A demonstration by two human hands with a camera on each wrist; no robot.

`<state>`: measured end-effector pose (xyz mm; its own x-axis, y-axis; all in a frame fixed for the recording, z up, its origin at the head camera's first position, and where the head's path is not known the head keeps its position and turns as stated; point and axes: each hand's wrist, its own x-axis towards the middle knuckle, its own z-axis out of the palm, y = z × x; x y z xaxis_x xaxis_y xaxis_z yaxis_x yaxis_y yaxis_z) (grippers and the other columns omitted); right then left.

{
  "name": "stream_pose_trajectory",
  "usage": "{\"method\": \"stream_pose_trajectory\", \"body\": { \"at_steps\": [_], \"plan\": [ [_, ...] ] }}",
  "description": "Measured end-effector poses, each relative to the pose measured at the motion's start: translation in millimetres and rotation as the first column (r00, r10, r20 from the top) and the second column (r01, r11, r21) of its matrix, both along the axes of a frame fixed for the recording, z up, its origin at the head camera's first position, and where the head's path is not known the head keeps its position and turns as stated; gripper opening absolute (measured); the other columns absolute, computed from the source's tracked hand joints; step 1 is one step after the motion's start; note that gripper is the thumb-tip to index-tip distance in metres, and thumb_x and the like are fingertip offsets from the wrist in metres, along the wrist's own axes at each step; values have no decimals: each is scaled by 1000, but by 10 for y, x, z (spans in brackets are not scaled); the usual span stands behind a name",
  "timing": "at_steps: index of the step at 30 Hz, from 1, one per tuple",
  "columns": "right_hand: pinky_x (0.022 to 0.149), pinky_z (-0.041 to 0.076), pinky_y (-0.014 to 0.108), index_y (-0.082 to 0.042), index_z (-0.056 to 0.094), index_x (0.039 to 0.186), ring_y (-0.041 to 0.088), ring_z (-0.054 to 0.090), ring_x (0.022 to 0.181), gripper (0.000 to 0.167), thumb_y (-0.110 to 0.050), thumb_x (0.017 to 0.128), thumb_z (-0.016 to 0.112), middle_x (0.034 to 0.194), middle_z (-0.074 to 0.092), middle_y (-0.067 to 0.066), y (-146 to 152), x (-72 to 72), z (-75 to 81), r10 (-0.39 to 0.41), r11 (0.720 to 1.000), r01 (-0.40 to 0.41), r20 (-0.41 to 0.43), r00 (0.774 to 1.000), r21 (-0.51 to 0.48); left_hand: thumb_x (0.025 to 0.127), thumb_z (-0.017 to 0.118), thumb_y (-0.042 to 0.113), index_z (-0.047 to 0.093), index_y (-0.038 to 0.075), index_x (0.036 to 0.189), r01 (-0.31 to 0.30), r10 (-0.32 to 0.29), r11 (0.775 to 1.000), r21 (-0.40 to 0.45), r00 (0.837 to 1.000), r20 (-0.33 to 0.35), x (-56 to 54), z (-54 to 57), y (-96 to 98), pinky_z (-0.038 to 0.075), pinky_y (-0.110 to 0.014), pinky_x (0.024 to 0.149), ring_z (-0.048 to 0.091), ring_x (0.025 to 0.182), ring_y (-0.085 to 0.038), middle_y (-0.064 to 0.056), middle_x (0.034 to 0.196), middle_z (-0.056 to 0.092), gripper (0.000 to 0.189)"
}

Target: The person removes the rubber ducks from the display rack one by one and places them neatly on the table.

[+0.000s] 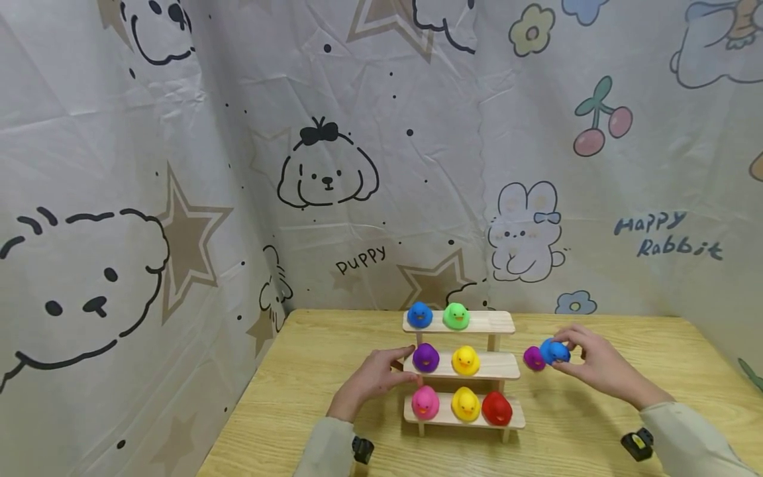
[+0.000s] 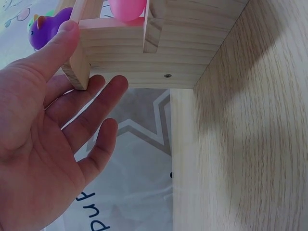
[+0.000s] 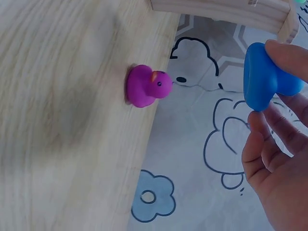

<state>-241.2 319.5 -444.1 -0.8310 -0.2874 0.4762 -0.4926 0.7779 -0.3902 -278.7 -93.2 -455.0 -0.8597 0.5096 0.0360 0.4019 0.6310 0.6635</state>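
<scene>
A three-tier wooden stand holds several rubber ducks. My left hand grips the left end of its middle shelf, thumb above and index finger underneath, while the other fingers stand apart in the left wrist view. Beside that thumb sits a purple duck. To the right of the stand, my right hand pinches a blue rubber duck between thumb and fingers, raised off the table. A magenta duck rests on the table close by.
On the top shelf are a blue duck and a green duck. A yellow duck shares the middle shelf. Pink, yellow and red ducks line the bottom one. A printed curtain hangs behind the wooden table.
</scene>
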Motion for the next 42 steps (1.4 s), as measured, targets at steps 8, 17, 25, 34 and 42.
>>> {"method": "stream_pose_trajectory", "body": {
  "at_steps": [8,17,25,34,42],
  "plan": [
    [60,43,26,-11,65,100,10,50,80,30,-15,74,81,102,60,4,101,-61,-85,-41,999,40,54,998,16,86,66,44,49,17,140,-13,13,1000,-5,1000,5,-1,-10,9,48,-28,80,58,97,-13,-1,134,54,63],
    [59,43,25,-4,65,100,21,56,83,30,-11,75,80,99,60,8,197,-101,-184,-71,997,68,153,986,24,85,65,46,48,17,140,-17,18,1000,-2,1000,2,5,1,20,48,-27,80,58,98,-13,0,136,53,64],
    [70,49,46,2,64,100,29,58,84,34,-11,73,81,96,58,12,312,-186,-314,-86,996,80,224,971,37,85,66,45,49,17,140,-21,21,1000,5,1000,9,6,-19,21,48,-26,78,58,95,-11,1,135,54,64],
    [72,51,47,4,64,99,32,59,84,37,-11,71,82,97,59,16,398,-277,-475,-76,997,67,265,961,42,84,67,46,50,17,139,-31,31,999,7,999,17,2,-19,14,48,-25,75,58,94,-10,-1,134,54,65],
    [76,49,50,7,63,102,37,57,89,39,-8,71,81,101,58,21,438,-346,-531,-97,995,93,345,934,31,85,67,45,50,17,139,-35,35,999,-13,999,17,5,13,14,48,-25,76,57,93,-10,0,134,55,63]
  ]
}}
